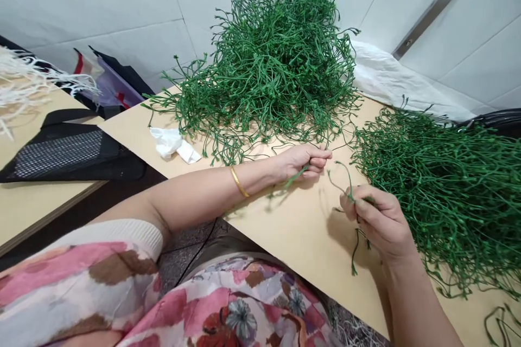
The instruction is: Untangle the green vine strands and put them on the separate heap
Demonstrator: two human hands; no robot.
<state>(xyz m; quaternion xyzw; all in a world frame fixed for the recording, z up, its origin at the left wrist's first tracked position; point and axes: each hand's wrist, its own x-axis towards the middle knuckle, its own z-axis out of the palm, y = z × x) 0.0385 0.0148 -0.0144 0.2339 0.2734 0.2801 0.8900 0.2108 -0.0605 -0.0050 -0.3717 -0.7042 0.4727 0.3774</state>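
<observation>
My left hand [306, 164] is closed over the table, pinching thin green artificial stems. A blurred green sprig [291, 180] hangs below its palm, and a thin strand runs from the fingertips toward the right. Nearer to me, my right hand [378, 218] is closed round several green stems [349, 180], whose ends stick out above and below the fist. The two hands are apart. Beyond them rises a big tangled heap of green artificial stems [280, 65]. To the right of my right hand lies a second, more combed-out pile of green stems [456, 195].
The light wooden table [297, 233] stands against a white tiled wall [122, 0]. A crumpled white tissue [173, 145] lies at its left. On another table are a black mesh bag [61, 152] and white strands [24, 87]. White sheeting [402, 84] lies along the wall.
</observation>
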